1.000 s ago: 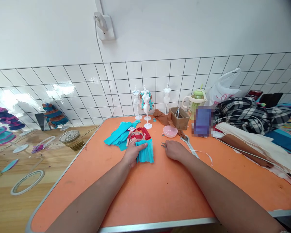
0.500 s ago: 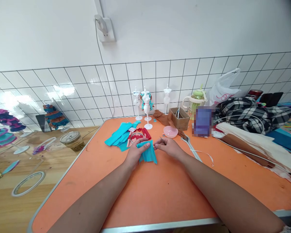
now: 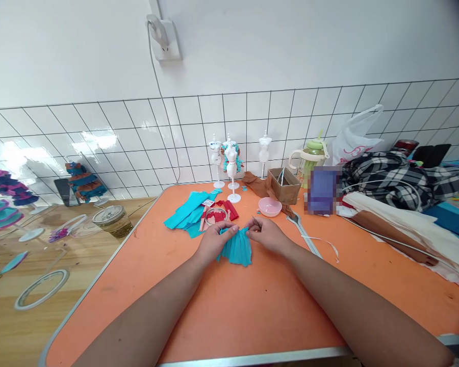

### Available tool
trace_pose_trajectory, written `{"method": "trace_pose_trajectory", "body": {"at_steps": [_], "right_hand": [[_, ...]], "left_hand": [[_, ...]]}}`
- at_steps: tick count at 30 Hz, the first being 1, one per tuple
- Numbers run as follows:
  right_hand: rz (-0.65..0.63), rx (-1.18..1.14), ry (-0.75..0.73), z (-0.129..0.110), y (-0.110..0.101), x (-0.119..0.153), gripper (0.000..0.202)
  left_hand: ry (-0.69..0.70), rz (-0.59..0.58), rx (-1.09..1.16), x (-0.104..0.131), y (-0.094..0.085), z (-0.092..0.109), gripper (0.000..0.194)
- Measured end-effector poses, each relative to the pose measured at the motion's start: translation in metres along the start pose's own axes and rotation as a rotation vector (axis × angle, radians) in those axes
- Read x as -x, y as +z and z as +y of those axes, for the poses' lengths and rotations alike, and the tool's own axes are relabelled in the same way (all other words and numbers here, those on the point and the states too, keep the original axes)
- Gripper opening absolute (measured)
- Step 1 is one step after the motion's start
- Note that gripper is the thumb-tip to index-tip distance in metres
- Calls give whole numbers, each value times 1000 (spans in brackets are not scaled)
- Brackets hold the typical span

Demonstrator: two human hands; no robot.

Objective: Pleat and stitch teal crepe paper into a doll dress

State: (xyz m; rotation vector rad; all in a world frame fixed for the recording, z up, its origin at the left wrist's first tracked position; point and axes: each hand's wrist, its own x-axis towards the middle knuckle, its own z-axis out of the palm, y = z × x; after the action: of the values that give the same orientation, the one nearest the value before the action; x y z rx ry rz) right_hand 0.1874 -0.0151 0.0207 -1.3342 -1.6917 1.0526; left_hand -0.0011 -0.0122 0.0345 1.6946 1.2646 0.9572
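A pleated turquoise cloth (image 3: 236, 248) hangs between my hands, just above the orange table (image 3: 214, 311). My left hand (image 3: 213, 241) pinches its upper left edge between thumb and fingers. At the upper right corner, my right hand (image 3: 265, 233) holds the same cloth in closed fingertips; a thin dark thing, too small to make out, sticks up from them. Behind my left hand lie red cloth pieces (image 3: 231, 210) with a clear ring (image 3: 215, 216) on them. More turquoise cloth (image 3: 189, 211) is spread to the left of these.
White mini dress forms (image 3: 231, 165) stand near the tiled wall. A pink bowl (image 3: 270, 206), a cardboard box (image 3: 284, 186) and scissors (image 3: 304, 234) lie right of centre. A green-lidded jug (image 3: 312, 159) and plaid cloth (image 3: 390, 178) are farther right. A glass jar (image 3: 112, 220) stands left.
My right hand has closed on the turquoise cloth's right corner, where before it was just beside it. The cloth is now spread wider and hangs slightly lower.
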Motion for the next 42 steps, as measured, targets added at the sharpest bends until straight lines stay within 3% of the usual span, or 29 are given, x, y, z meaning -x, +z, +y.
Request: {"method": "trace_pose_trajectory", "body": {"at_steps": [4, 7, 10, 14, 18, 23, 30, 35, 42], "right_hand": [[-85, -52, -29, -5, -6, 3, 17], [-105, -13, -81, -13, -7, 9, 19], [-61, 25, -148, -18, -5, 12, 17], [-3, 55, -161, -17, -1, 10, 19], [93, -6, -163, -15, -4, 10, 35], [162, 267, -52, -19, -10, 15, 49], [35, 208, -212, -26, -4, 17, 36], [96, 243, -191, -21, 1, 17, 41], [124, 258, -157, -21, 4, 14, 27]], "left_hand": [[185, 96, -86, 1, -6, 4, 48], [240, 12, -246, 3, -10, 11, 35], [209, -70, -277, 4, -9, 15, 23], [125, -98, -163, 2, -5, 13, 22], [44, -27, -16, -3, -6, 6, 26], [-43, 31, 122, -10, -9, -3, 33], [-74, 58, 182, -13, -9, -7, 39], [-113, 72, 223, -15, -10, -12, 42], [-163, 72, 301, -16, -10, -16, 42]]}}
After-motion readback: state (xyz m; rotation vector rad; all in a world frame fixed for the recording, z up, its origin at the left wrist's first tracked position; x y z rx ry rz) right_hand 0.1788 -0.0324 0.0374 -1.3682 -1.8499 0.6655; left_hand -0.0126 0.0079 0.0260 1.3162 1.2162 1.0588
